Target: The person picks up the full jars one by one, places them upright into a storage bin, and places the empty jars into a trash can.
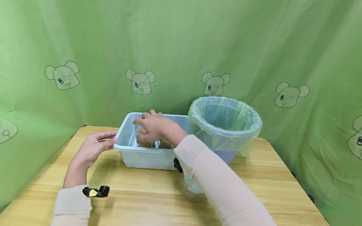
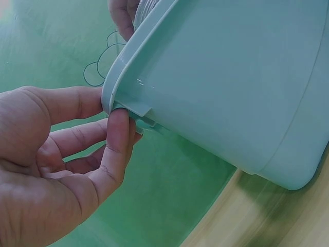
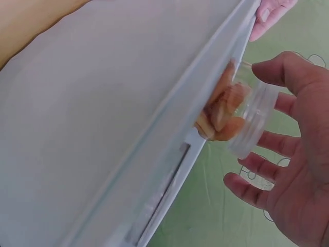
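Note:
At the left front corner of the pale blue plastic bin (image 1: pixel 152 158), my left hand (image 1: pixel 93 146) pinches the rim between thumb and fingers. My right hand (image 1: pixel 154 127) reaches over the bin, its fingers curled around the top of a clear jar (image 3: pixel 226 110). Orange-brown pieces show through the jar's wall, and its clear lid (image 3: pixel 257 121) faces my palm. From the left wrist, that lid and part of the right hand (image 2: pixel 123 19) peek out behind the bin's rim. Another brown-filled item (image 1: pixel 165 144) sits inside the bin, partly hidden by the front wall.
A larger bucket (image 1: pixel 226 157) lined with a thin green bag (image 1: pixel 240 146) stands right beside the bin. On the table (image 1: pixel 135 201), a second clear jar (image 1: pixel 192 191) is partly covered by my right forearm. Green cloth (image 1: pixel 175 37) hangs behind and at the sides.

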`<move>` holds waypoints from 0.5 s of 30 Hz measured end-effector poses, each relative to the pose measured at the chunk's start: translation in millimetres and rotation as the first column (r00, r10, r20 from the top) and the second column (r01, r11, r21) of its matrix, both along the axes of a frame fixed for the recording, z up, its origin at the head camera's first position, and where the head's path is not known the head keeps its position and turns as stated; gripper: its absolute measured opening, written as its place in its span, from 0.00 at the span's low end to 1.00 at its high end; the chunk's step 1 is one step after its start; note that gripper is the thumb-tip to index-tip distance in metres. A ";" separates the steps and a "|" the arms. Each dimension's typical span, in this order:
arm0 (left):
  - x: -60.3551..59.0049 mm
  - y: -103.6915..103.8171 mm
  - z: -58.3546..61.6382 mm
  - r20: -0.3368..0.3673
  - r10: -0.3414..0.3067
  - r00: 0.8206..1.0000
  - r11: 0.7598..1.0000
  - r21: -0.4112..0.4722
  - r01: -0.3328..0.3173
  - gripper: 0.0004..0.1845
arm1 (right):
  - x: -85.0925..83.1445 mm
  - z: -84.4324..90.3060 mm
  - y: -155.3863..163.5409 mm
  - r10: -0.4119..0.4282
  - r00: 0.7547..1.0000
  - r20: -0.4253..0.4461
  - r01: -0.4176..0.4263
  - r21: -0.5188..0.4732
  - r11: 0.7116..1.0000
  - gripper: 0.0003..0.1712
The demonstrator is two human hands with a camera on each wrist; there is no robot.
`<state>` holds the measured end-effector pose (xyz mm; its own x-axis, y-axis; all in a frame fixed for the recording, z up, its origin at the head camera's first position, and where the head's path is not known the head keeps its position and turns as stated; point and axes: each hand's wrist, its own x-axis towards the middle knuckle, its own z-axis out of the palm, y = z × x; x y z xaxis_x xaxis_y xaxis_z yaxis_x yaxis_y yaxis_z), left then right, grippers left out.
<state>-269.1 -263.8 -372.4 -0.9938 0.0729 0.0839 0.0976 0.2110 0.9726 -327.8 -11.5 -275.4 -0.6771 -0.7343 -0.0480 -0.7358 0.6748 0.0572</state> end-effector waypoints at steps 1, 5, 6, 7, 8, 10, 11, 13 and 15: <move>0.1 0.1 0.0 -0.001 0.000 1.000 1.000 -0.002 0.000 0.29 | 0.7 1.4 1.3 0.001 1.000 -0.003 -0.001 -0.004 1.000 0.38; 0.0 0.6 0.1 -0.008 -0.005 1.000 1.000 -0.003 0.005 0.29 | 3.1 8.2 7.8 -0.005 1.000 -0.024 0.004 -0.020 1.000 0.36; 0.0 0.8 0.3 -0.010 -0.006 1.000 1.000 -0.003 0.006 0.29 | 3.8 10.0 9.5 -0.008 0.999 -0.034 0.007 -0.021 1.000 0.36; -0.1 0.9 0.4 -0.012 -0.006 1.000 1.000 -0.003 0.006 0.29 | 4.4 11.9 11.2 -0.010 0.999 -0.043 0.009 -0.023 1.000 0.35; -0.1 0.9 0.5 -0.014 -0.007 1.000 1.000 0.000 0.007 0.29 | 5.4 13.9 12.9 -0.010 0.999 -0.050 0.009 -0.024 1.000 0.35; 0.2 0.6 0.8 -0.016 -0.005 1.000 1.000 0.001 0.005 0.29 | 7.4 18.2 16.4 -0.008 0.998 -0.062 0.006 -0.025 1.000 0.35; 0.3 0.6 0.9 -0.017 -0.006 1.000 1.000 -0.001 0.006 0.29 | 8.6 20.5 18.3 -0.006 0.998 -0.068 0.005 -0.027 1.000 0.34; 0.7 0.3 0.7 -0.016 -0.009 1.000 1.000 -0.005 0.009 0.29 | 11.7 25.6 22.6 -0.009 0.997 -0.076 0.007 -0.028 1.000 0.34; 0.8 0.1 0.5 -0.013 -0.012 1.000 1.000 -0.007 0.012 0.30 | 14.7 30.9 27.5 -0.013 0.996 -0.087 0.011 -0.028 1.000 0.34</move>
<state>-268.2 -263.7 -371.9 -0.9917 0.0851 0.0962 0.1127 0.2165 0.9698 -313.1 16.0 -244.5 -0.6866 -0.7263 0.0315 -0.7206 0.6857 0.1026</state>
